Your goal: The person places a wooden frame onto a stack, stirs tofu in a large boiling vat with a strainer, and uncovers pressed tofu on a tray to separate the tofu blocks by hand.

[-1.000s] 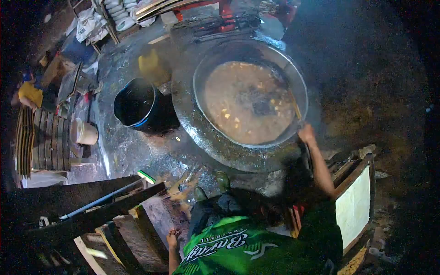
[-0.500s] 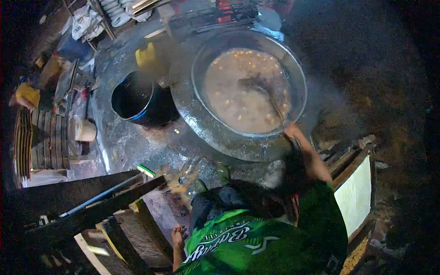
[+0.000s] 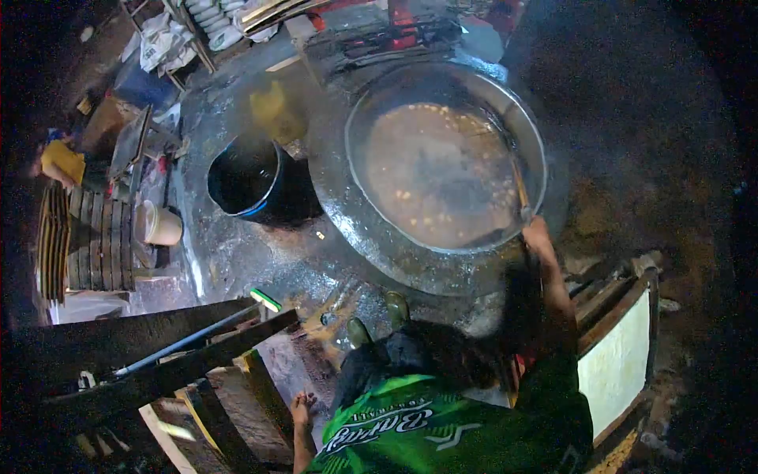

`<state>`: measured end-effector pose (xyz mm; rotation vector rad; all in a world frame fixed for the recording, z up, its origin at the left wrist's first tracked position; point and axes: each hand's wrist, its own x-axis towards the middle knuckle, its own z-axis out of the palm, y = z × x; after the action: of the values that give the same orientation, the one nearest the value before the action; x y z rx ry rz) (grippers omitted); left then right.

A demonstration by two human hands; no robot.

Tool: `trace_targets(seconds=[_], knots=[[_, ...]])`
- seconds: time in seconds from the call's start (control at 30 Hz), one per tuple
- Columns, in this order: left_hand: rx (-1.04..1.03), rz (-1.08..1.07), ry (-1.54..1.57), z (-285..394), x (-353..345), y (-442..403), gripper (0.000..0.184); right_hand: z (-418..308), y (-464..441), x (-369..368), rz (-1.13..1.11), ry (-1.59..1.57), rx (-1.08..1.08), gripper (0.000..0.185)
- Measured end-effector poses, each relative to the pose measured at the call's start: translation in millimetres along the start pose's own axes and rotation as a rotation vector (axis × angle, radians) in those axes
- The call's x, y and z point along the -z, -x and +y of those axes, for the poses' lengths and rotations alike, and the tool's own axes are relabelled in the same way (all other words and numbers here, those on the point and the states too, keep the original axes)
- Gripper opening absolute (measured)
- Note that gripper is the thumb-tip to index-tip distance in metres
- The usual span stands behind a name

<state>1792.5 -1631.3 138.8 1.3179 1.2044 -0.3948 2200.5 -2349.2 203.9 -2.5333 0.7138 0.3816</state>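
Note:
My right hand [image 3: 536,235] is closed round the wooden handle of a stirring paddle [image 3: 519,180] at the near right rim of a large round metal vat [image 3: 543,150]. The paddle's far end lies along the vat's right inner side, mostly under the liquid. Cloudy brownish liquid [image 3: 410,170] with pale yellowish pieces fills the vat, and steam blurs it. My left hand [image 3: 302,407] hangs low by my side with its fingers loosely bent and apart, holding nothing.
A black bucket [image 3: 246,178] stands left of the vat, with a yellow container [image 3: 272,110] behind it. A blue-handled brush [image 3: 189,340] lies by dark wooden beams [image 3: 150,367]. A white panel [image 3: 620,359] leans at right. At far left, a person in yellow [image 3: 63,162] is near stacked boards [image 3: 99,241].
The paddle has swung from the middle of the vat to its right side. My right hand stays at the rim with it. The whole view has shifted slightly.

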Motion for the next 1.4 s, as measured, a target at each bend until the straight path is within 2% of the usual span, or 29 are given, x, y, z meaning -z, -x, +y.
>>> trace_targets(seconds=[0.03, 0.1, 0.17, 0.23, 0.27, 0.33, 0.37, 0.43, 0.53, 0.63, 0.7, 0.77, 0.8, 0.83, 0.9, 0.97, 1.03, 1.07, 1.1, 1.13, 1.17, 1.2, 1.23, 1.27, 1.3, 1.4], knots=[[-0.007, 0.014, 0.002, 2.7, -1.7, 10.6, 0.017, 15.7, -44.3, -23.0, 0.146, 0.164, 0.02, 0.049], [-0.154, -0.092, -0.136, -18.5, 17.0, 19.7, 0.017, -5.7, -110.3, -52.4, 0.228, 0.205, 0.014, 0.05], [-0.006, 0.058, -0.103, -17.7, 11.5, 54.4, 0.018, -33.7, -164.0, -88.4, 0.264, 0.174, 0.011, 0.05], [0.12, 0.211, -0.038, -49.3, 25.4, 57.6, 0.019, -61.3, -197.1, -124.0, 0.254, 0.156, 0.018, 0.051], [0.002, 0.15, -0.008, -76.9, 44.2, 46.3, 0.019, -74.7, -206.8, -141.0, 0.24, 0.151, 0.03, 0.051], [-0.162, 0.045, -0.005, -77.6, 46.7, 49.8, 0.017, -95.2, -202.7, -161.2, 0.176, 0.148, 0.073, 0.051], [0.069, -0.161, 0.478, -76.3, 59.4, 37.0, 0.018, -92.1, -200.8, -170.9, 0.144, 0.15, 0.09, 0.051], [-0.035, 0.158, -0.073, -78.8, 42.0, 39.2, 0.02, -86.3, -170.1, -159.6, 0.082, 0.149, 0.125, 0.052], [-0.181, -0.019, -0.027, -74.3, 22.2, 8.1, 0.022, -48.9, -112.0, -120.6, -0.009, 0.132, 0.132, 0.053], [-0.082, -0.092, 0.055, -38.2, 0.3, -6.6, 0.025, -9.3, -50.6, -75.5, -0.07, 0.068, 0.132, 0.053], [-0.059, -0.121, 0.09, -13.6, -17.0, -8.3, 0.026, 105.3, -59.0, -91.8, 0.048, 0.143, 0.519, 0.046], [0.077, -0.021, 0.015, 38.2, -43.5, 5.9, 0.026, 84.9, -11.6, -55.8, 0.097, 0.177, 0.54, 0.043], [-0.021, -0.055, -0.099, 42.0, -42.4, 1.9, 0.026, 68.9, 2.6, -34.6, 0.118, 0.192, 0.55, 0.042], [-0.016, -0.056, -0.097, 42.4, -43.3, 1.1, 0.026, 52.9, 16.9, -13.3, 0.139, 0.207, 0.56, 0.041], [-0.054, -0.045, -0.01, 44.6, -42.9, 3.3, 0.025, 20.9, -5.4, 10.3, 0.157, -0.023, 0.601, 0.037], [-0.077, -0.044, -0.026, 44.1, -37.0, 14.0, 0.022, -17.3, -52.8, 11.3, 0.211, -0.052, 0.305, 0.036], [-0.237, -0.026, -0.116, 31.4, -25.5, 26.6, 0.021, -49.3, -120.9, 8.6, 0.362, 0.092, 0.301, 0.036], [-0.278, 0.118, -0.049, 53.8, -49.2, 63.9, 0.034, -79.4, -136.1, 11.9, 0.339, 0.049, 0.229, 0.035], [-0.283, 0.133, -0.046, 47.7, -46.4, 63.0, 0.034, -114.0, -147.7, 17.5, 0.319, 0.008, 0.157, 0.034], [-0.078, 0.198, -0.03, 34.6, -34.6, 67.6, 0.024, -133.5, -171.4, 8.8, 0.327, 0.016, 0.11, 0.034], [0.127, 0.261, 0.0, 17.2, -20.1, 69.2, 0.015, -137.0, -193.5, -13.6, 0.327, 0.03, 0.09, 0.033], [0.055, 0.185, 0.091, -37.4, 13.5, 48.3, 0.031, -141.4, -214.8, -37.3, 0.316, 0.071, 0.088, 0.033], [-0.009, 0.104, 0.187, -63.3, 27.9, 41.0, 0.051, -138.7, -228.7, -65.1, 0.295, 0.112, 0.092, 0.033], [0.242, -0.105, 0.294, -58.7, 37.2, 39.1, 0.054, -132.6, -233.0, -92.9, 0.274, 0.159, 0.117, 0.032], [0.25, -0.097, 0.289, -60.0, 41.7, 40.3, 0.054, -120.5, -230.9, -117.5, 0.258, 0.19, 0.15, 0.032], [0.042, -0.005, 0.177, -81.1, 32.4, 35.3, 0.028, -76.0, -192.9, -144.6, 0.202, 0.264, 0.216, 0.031]])
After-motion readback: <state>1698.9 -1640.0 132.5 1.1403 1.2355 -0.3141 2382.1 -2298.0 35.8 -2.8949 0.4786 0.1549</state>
